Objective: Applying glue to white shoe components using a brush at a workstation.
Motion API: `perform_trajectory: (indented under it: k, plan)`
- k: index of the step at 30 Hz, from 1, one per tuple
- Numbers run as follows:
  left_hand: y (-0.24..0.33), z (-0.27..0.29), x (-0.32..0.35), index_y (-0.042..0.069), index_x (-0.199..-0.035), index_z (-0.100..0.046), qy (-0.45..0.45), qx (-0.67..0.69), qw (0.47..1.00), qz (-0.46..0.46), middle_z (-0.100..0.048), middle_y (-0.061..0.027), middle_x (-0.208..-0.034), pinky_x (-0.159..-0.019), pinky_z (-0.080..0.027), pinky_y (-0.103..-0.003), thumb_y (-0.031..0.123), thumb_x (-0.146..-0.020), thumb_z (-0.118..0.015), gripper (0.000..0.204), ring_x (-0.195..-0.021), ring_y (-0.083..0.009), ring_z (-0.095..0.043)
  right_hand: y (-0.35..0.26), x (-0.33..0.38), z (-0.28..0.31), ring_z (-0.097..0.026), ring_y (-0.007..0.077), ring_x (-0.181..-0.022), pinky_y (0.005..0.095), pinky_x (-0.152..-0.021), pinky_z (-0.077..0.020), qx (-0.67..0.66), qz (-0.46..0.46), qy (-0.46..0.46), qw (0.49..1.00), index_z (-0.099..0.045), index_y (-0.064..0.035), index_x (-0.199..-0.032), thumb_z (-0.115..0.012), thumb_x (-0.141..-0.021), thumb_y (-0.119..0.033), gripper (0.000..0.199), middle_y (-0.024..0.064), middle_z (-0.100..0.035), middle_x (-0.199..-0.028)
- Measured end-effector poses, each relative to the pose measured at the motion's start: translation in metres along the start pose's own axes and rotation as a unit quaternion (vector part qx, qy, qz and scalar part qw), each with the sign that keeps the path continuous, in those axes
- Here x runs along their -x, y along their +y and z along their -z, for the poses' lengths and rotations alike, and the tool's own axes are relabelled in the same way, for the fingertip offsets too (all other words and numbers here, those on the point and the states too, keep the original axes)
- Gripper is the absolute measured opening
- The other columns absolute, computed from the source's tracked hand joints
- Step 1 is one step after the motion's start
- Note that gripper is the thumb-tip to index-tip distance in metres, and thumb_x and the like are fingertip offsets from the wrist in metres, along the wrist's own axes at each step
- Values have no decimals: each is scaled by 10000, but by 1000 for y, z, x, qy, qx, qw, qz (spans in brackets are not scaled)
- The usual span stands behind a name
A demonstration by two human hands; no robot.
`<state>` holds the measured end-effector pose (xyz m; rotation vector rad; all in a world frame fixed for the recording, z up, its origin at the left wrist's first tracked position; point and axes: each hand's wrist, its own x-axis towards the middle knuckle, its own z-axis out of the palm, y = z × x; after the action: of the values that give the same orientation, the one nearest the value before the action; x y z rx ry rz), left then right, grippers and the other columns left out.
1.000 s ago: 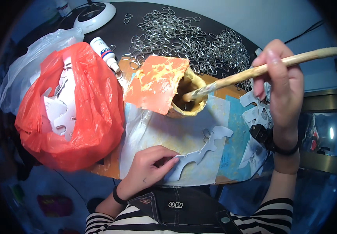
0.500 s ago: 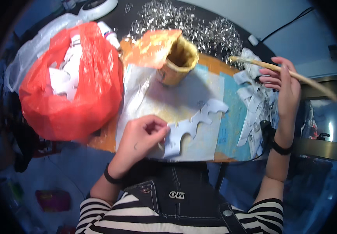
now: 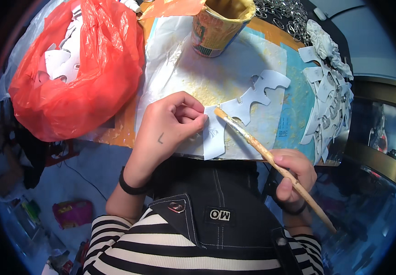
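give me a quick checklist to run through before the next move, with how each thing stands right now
1. Left hand gripping the flat white scalloped piece at its edge: ok.
2. Right hand holding the long brush with a wooden handle: ok.
3. Brush tip over the white piece: ok.
4. Tip actually pressing on its surface: cannot tell.
5. Round yellow cup upright and apart from the white piece: ok.
6. Amount left inside the cup: cannot tell.
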<state>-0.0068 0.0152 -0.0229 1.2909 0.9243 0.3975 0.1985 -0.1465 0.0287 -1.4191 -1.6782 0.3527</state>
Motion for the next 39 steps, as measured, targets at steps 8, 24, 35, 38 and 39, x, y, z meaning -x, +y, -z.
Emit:
perform_trajectory:
  k: [8, 24, 35, 38, 39]
  plan:
    - [2, -1, 0, -48, -927, -614, 9, -2, 1000, 0, -685, -72, -802, -638, -503, -190, -6, -839, -680, 117, -712, -77, -653, 7, 10, -2, -679, 312, -657, 373, -609, -572, -27, -20, -24, 999, -580, 62, -977, -517, -914, -252, 326, 188, -660, -787]
    - [3, -3, 0, -47, -911, -643, 21, 22, 999, 16, -691, -58, -798, -635, -487, -186, -11, -814, -693, 116, -695, -42, -619, 14, 6, -11, -678, 304, -673, 369, -638, -563, -56, -74, 31, 995, -594, 36, -947, -508, -896, -236, 291, 202, -665, -800]
    - [3, -4, 1, -42, -901, -643, 25, 4, 1000, 9, -683, -45, -785, -628, -477, -180, 4, -810, -696, 115, -670, -29, -593, 14, 5, -9, -673, 315, -667, 381, -639, -569, 18, -30, 50, 998, -575, 61, -935, -514, -907, -235, 304, 189, -653, -771]
    - [4, -4, 1, -42, -899, -643, 27, 2, 1000, 2, -683, -46, -782, -626, -475, -179, 3, -807, -697, 115, -667, -29, -591, 12, 1, -12, -671, 313, -656, 382, -631, -569, 35, -17, 40, 998, -579, 61, -933, -513, -900, -224, 295, 188, -651, -764]
    - [4, -5, 1, -42, -898, -643, 29, 2, 1000, 0, -683, -47, -781, -626, -475, -179, 2, -806, -697, 116, -667, -29, -591, 11, 0, -11, -671, 313, -654, 383, -628, -569, 31, -20, 31, 999, -580, 60, -932, -513, -899, -221, 291, 186, -650, -759]
